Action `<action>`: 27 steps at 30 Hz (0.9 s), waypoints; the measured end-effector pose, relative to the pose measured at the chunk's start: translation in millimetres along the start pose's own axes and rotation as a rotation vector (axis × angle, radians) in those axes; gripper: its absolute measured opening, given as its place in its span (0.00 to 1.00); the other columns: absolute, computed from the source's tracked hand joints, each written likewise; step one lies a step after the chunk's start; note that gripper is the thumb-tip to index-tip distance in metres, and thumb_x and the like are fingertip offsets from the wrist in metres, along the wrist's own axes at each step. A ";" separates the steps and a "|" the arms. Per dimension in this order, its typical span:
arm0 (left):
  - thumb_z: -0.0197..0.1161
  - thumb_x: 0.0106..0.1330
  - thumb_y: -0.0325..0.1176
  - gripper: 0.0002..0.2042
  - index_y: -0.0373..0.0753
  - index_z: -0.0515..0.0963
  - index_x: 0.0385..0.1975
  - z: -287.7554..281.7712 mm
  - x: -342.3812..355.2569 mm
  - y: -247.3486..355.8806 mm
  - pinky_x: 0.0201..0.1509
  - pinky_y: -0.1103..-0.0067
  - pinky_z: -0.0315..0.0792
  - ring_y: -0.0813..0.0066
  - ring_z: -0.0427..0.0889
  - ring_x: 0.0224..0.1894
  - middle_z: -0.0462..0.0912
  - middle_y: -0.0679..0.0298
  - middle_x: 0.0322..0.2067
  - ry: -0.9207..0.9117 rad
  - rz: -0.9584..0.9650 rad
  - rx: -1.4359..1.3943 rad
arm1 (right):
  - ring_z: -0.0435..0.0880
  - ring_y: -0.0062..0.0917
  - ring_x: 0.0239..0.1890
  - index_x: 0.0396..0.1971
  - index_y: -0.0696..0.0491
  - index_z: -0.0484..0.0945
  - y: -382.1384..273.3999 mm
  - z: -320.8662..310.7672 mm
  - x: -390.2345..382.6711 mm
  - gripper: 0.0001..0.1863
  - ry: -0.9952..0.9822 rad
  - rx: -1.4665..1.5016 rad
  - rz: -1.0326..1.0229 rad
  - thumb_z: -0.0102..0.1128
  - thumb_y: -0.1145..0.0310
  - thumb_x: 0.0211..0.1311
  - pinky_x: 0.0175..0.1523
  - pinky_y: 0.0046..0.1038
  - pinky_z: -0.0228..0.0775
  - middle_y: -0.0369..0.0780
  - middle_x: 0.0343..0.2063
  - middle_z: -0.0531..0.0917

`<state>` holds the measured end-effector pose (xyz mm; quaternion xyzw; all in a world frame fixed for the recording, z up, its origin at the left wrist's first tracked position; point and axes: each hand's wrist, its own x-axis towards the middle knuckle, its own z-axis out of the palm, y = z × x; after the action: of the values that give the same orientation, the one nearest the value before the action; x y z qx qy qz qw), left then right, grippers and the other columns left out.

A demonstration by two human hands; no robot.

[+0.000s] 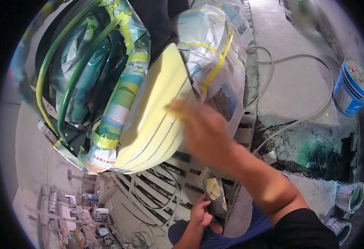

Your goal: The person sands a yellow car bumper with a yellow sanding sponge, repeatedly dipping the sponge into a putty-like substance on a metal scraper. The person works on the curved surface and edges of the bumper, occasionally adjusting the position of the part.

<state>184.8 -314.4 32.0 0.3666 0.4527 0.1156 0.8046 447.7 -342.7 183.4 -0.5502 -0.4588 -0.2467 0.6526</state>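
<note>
A pale yellow curved panel [161, 103] with dark lines along its lower side stands in front of me. My right hand [207, 128] is at the panel's right part, smeared by motion. Its fingers are closed round a small yellowish piece [177, 109], too blurred to name, which is at or very near the panel. Low in the middle, my left hand [200, 213] grips a grey putty board [219, 203] by its left edge. A lump of cream putty [213, 189] lies on the board. Paper and yellow-green tape cover the long bar [115, 112] left of the panel.
Newspaper-wrapped bulk [219, 54] adjoins the panel on the right. A blue can [352, 87] stands at the far right, with a hose [294, 122] on the floor nearby. Floor slats [148, 195] lie below the panel. Two open tins [350, 197] stand at lower right.
</note>
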 end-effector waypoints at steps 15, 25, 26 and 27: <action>0.50 0.60 0.23 0.24 0.33 0.66 0.59 -2.9 -2.6 1.2 0.65 0.65 0.62 0.59 0.72 0.57 0.73 0.54 0.55 -0.049 0.008 -0.074 | 0.80 0.36 0.39 0.49 0.58 0.72 -38.6 20.6 11.0 0.20 -0.031 -0.081 -0.002 0.54 0.75 0.53 0.38 0.33 0.75 0.45 0.38 0.81; 0.55 0.69 0.41 0.25 0.34 0.61 0.61 -10.3 13.7 -9.4 0.62 0.61 0.65 0.57 0.69 0.60 0.68 0.53 0.59 -0.047 0.021 -0.113 | 0.78 0.29 0.42 0.48 0.58 0.75 -81.8 47.2 -16.4 0.19 -0.083 -0.157 -0.168 0.53 0.68 0.55 0.40 0.27 0.72 0.44 0.43 0.81; 0.55 0.68 0.38 0.24 0.34 0.63 0.60 -14.4 16.7 -12.9 0.62 0.62 0.65 0.57 0.69 0.60 0.69 0.53 0.58 -0.055 0.022 -0.112 | 0.78 0.29 0.43 0.48 0.58 0.74 -81.2 46.7 -16.4 0.20 -0.086 -0.127 -0.179 0.53 0.68 0.55 0.40 0.27 0.73 0.44 0.44 0.80; 0.54 0.68 0.36 0.22 0.34 0.64 0.59 -21.2 20.8 -18.3 0.62 0.62 0.65 0.58 0.70 0.59 0.70 0.54 0.57 -0.062 0.023 -0.110 | 0.78 0.30 0.42 0.49 0.58 0.74 -77.9 44.0 -17.3 0.20 -0.113 -0.059 -0.168 0.53 0.70 0.55 0.41 0.28 0.73 0.44 0.44 0.80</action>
<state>176.6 -306.2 -1.0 0.3306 0.4162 0.1383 0.8357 360.9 -325.6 205.5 -0.5418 -0.5321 -0.2826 0.5860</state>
